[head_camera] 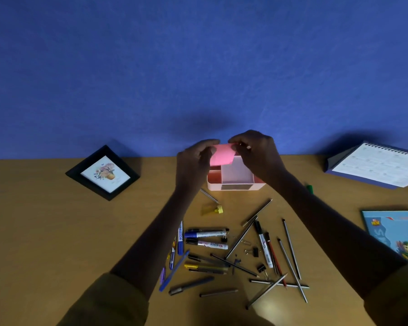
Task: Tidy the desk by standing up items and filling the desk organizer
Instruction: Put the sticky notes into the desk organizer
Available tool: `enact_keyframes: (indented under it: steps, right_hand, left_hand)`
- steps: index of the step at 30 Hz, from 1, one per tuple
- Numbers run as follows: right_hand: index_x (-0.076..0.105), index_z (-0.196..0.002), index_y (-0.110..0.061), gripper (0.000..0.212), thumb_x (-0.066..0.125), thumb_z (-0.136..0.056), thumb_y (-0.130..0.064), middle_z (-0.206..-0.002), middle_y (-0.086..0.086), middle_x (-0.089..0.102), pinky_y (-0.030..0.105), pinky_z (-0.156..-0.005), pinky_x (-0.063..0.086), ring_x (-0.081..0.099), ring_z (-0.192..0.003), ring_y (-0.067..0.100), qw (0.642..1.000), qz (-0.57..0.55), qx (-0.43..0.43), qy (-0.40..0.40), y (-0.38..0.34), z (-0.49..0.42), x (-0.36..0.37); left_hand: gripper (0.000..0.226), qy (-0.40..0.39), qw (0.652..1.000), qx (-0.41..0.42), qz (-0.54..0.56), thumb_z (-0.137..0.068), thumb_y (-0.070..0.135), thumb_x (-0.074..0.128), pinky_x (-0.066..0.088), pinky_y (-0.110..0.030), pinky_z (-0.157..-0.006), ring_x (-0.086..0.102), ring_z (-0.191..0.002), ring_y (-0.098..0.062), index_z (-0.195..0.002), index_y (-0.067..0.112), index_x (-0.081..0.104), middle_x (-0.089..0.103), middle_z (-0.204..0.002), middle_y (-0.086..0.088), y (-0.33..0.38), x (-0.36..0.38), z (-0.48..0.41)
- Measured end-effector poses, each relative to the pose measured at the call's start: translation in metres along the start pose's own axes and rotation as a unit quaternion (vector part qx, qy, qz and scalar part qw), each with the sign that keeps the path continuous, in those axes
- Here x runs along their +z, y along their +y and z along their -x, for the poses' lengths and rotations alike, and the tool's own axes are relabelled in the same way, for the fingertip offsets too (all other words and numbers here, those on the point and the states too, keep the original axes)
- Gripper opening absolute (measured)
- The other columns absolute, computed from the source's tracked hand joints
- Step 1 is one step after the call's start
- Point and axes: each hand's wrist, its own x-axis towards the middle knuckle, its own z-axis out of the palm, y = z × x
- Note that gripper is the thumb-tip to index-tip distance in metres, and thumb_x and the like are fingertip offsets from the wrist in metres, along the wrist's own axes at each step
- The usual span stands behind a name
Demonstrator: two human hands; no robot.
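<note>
Both hands were raised just above the pink desk organizer (213, 186), which stood at the back of the surface (57, 231) near the wall, and between them they held a pink sticky-note pad (222, 155). The left hand (193, 161) gripped the pad's left edge with curled fingers. The right hand (257, 154) pinched its upper right corner between thumb and fingertips, and neither hand held anything else. The pad hung tilted over the organizer's rear compartments, not yet inside any of them. To do this step well, it seemed wise to square the pad to the walls of a compartment wide enough for it and lower it edge-first. Letting go only once it rested on the bottom would keep it from wedging crooked or taking room the long things would need. The loose pens and pencils (206, 234) lay scattered on the surface in front of the organizer. A picture frame (103, 172) appeared to lie flat at the left and a desk calendar (375, 165) lay tipped over at the right, both probably to be stood up later.
</note>
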Motion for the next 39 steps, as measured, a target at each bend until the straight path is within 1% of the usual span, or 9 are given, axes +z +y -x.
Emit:
enact_keyframes:
  steps: [4, 6, 9, 13, 19, 23, 29, 34, 39]
  right_hand:
    - [0.079, -0.109, -0.008, 0.014, 0.069, -0.1, -0.007, -0.103, 0.008, 0.078, 0.036, -0.078, 0.063, 0.075, -0.091, 0.017, 0.999, 0.037, -0.03, 0.019, 0.006, -0.019, -0.001]
    - [0.078, -0.107, -0.009, 0.013, 0.066, -0.101, -0.007, -0.1, 0.008, 0.078, 0.04, -0.075, 0.063, 0.074, -0.089, 0.02, 0.997, 0.064, -0.041, 0.011, 0.011, -0.025, 0.003]
    - [0.077, -0.108, -0.009, 0.013, 0.065, -0.102, -0.009, -0.101, 0.009, 0.078, 0.04, -0.075, 0.063, 0.074, -0.089, 0.022, 0.994, 0.098, -0.05, -0.006, 0.018, -0.028, 0.009]
    - [0.077, -0.111, -0.008, 0.014, 0.067, -0.102, -0.009, -0.105, 0.009, 0.078, 0.036, -0.08, 0.063, 0.075, -0.092, 0.022, 0.994, 0.102, -0.044, -0.014, 0.026, -0.027, 0.019]
    - [0.078, -0.111, -0.008, 0.014, 0.067, -0.102, -0.008, -0.104, 0.009, 0.078, 0.038, -0.08, 0.064, 0.075, -0.091, 0.021, 0.995, 0.096, -0.029, -0.028, 0.039, -0.024, 0.032]
    - [0.078, -0.113, -0.012, 0.015, 0.065, -0.104, -0.011, -0.106, 0.006, 0.078, 0.038, -0.08, 0.064, 0.075, -0.091, 0.019, 0.994, 0.098, -0.009, -0.045, 0.046, -0.021, 0.04]
    - [0.079, -0.112, -0.02, 0.015, 0.07, -0.101, -0.015, -0.112, 0.001, 0.077, 0.04, -0.079, 0.064, 0.072, -0.101, 0.021, 0.984, 0.163, 0.03, -0.07, 0.049, -0.013, 0.049]
    - [0.08, -0.115, -0.024, 0.018, 0.067, -0.103, -0.02, -0.116, 0.0, 0.079, 0.042, -0.08, 0.065, 0.071, -0.111, 0.022, 0.977, 0.188, 0.044, -0.094, 0.052, -0.01, 0.055]
    - [0.079, -0.122, -0.022, 0.024, 0.072, -0.1, -0.015, -0.125, 0.003, 0.077, 0.046, -0.084, 0.064, 0.067, -0.124, 0.027, 0.97, 0.21, 0.047, -0.115, 0.053, -0.008, 0.059]
  left_hand:
    - [0.024, 0.016, 0.996, 0.057, -0.064, -0.104, 0.017, 0.065, 0.063, -0.03, -0.091, 0.073, -0.106, -0.005, -0.123, 0.018, 0.08, 0.08, -0.119, 0.004, -0.007, 0.001, -0.025]
    - [0.023, 0.018, 0.994, 0.061, -0.093, -0.104, 0.021, 0.066, 0.064, -0.036, -0.09, 0.075, -0.104, -0.01, -0.122, 0.019, 0.081, 0.081, -0.116, 0.003, -0.013, 0.002, -0.033]
    - [0.021, 0.018, 0.994, 0.054, -0.098, -0.102, 0.021, 0.067, 0.065, -0.039, -0.087, 0.077, -0.1, -0.013, -0.117, 0.017, 0.082, 0.082, -0.111, 0.002, -0.021, 0.005, -0.037]
    - [0.02, 0.01, 0.992, 0.047, -0.116, -0.103, 0.021, 0.067, 0.065, -0.038, -0.084, 0.077, -0.099, -0.014, -0.116, 0.018, 0.082, 0.082, -0.11, 0.001, -0.029, 0.011, -0.037]
    - [0.019, -0.005, 0.99, 0.04, -0.138, -0.103, 0.018, 0.068, 0.064, -0.035, -0.08, 0.077, -0.095, -0.015, -0.116, 0.018, 0.082, 0.082, -0.107, 0.0, -0.037, 0.018, -0.036]
    - [0.019, -0.017, 0.985, 0.035, -0.165, -0.103, 0.02, 0.069, 0.065, -0.035, -0.08, 0.078, -0.096, -0.016, -0.117, 0.019, 0.082, 0.082, -0.109, 0.0, -0.045, 0.024, -0.036]
    - [0.017, -0.051, 0.972, 0.043, -0.223, -0.103, 0.022, 0.07, 0.06, -0.029, -0.073, 0.078, -0.092, -0.02, -0.115, 0.019, 0.081, 0.082, -0.104, -0.001, -0.057, 0.031, -0.035]
    - [0.019, -0.077, 0.959, 0.067, -0.265, -0.104, 0.02, 0.069, 0.059, -0.032, -0.078, 0.078, -0.095, -0.023, -0.119, 0.017, 0.08, 0.082, -0.109, -0.003, -0.063, 0.035, -0.034]
    - [0.021, -0.091, 0.954, 0.079, -0.276, -0.104, 0.019, 0.069, 0.058, -0.029, -0.081, 0.078, -0.1, -0.021, -0.122, 0.02, 0.08, 0.081, -0.115, -0.001, -0.066, 0.037, -0.038]
